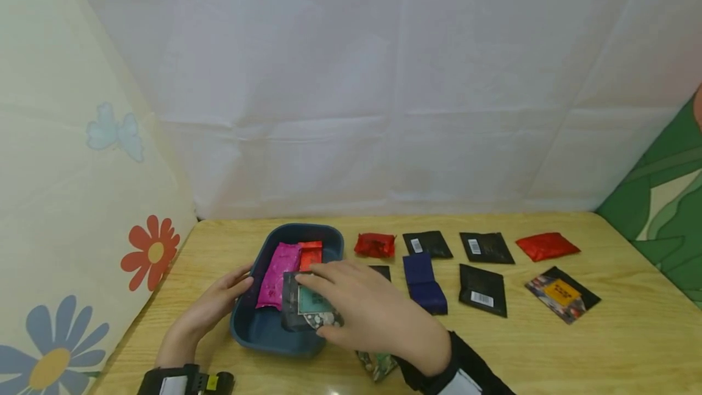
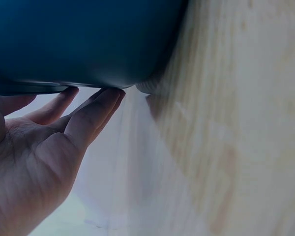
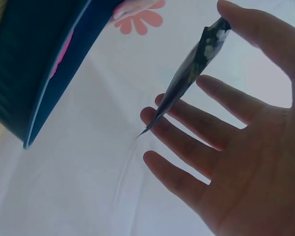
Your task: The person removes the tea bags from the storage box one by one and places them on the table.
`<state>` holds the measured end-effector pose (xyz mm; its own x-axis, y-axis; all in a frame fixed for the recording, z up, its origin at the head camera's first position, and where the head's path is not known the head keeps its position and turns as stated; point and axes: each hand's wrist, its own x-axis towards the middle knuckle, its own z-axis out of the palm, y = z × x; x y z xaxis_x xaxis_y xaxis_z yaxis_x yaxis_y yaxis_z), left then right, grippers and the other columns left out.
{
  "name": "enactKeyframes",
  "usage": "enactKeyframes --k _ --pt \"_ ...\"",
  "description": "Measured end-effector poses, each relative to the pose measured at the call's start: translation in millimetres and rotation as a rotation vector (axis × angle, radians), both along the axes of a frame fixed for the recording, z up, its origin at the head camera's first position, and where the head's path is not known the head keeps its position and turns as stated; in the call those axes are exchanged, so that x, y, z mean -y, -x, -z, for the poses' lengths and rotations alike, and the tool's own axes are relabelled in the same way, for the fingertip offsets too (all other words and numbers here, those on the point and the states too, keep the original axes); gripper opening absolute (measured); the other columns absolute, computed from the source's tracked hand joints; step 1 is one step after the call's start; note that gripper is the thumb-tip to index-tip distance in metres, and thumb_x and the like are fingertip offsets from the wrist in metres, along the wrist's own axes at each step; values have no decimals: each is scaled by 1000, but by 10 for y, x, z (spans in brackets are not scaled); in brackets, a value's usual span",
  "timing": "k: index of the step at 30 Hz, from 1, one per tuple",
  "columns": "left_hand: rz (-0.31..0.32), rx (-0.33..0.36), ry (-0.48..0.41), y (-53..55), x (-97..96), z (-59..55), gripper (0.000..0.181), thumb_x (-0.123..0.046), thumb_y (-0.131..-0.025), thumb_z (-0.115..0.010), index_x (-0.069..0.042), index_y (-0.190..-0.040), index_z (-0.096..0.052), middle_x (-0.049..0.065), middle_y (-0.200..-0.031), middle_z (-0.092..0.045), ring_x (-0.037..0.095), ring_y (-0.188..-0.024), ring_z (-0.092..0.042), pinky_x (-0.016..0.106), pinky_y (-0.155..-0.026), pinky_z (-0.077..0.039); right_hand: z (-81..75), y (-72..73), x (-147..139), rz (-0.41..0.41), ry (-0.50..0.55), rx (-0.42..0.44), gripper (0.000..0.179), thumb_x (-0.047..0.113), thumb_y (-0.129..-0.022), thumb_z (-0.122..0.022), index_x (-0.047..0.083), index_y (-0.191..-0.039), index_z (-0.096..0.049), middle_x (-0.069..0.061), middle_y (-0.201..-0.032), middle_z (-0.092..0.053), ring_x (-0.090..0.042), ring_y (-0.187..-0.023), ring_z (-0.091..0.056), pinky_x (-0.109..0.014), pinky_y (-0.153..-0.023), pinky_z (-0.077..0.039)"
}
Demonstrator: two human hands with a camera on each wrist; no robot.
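Observation:
My right hand [image 1: 378,309] pinches a dark flat sachet [image 1: 315,301] with a green label between thumb and fingers. It holds the sachet over the near right part of a dark blue plastic bin [image 1: 258,335]. In the right wrist view the sachet [image 3: 187,73] appears nearly edge-on, above the bin's rim in the head view. Inside the bin lie a bright pink packet [image 1: 278,276] and a red packet [image 1: 311,253]. Fingers of my left hand [image 1: 211,303] rest extended against the bin's left side; in the left wrist view their tips touch its wall [image 2: 88,44].
On the wooden table [image 1: 548,346], right of the bin, lie a small red packet [image 1: 375,245], several black sachets [image 1: 482,289], a folded navy packet [image 1: 423,285], another red packet [image 1: 547,246] and a colourful sachet [image 1: 562,293]. A green patterned sachet [image 1: 377,366] is partly behind my right forearm.

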<state>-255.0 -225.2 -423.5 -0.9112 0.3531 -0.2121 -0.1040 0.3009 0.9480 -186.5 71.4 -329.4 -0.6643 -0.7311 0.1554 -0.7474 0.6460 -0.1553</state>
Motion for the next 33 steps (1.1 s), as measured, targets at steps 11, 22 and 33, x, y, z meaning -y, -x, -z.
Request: enactKeyframes --k 11,22,33 --pt "-7 15 -3 -8 -5 15 61 -26 -101 -38 4 -148 -15 33 -154 -16 43 -137 -25 64 -111 -24 108 -25 -229 -33 58 -21 71 45 -80 -67 26 -143 -40 -3 -143 -50 -21 -129 -44 -52 -108 -39" --pt "-5 12 12 9 -9 14 62 -27 -100 -39 4 -148 -15 33 -154 -17 43 -136 -26 64 -111 -25 275 9 -557 6 73 -63 70 48 -80 -66 27 -142 -41 -2 -145 -49 -17 -131 -40 -47 -106 -43" --pt "4 5 14 -2 0 -11 62 -27 -101 -38 5 -148 -14 33 -154 -17 43 -136 -27 64 -110 -27 338 9 -769 49 21 -86 71 54 -81 -62 26 -142 -42 -1 -145 -48 -18 -130 -43 -51 -105 -42"
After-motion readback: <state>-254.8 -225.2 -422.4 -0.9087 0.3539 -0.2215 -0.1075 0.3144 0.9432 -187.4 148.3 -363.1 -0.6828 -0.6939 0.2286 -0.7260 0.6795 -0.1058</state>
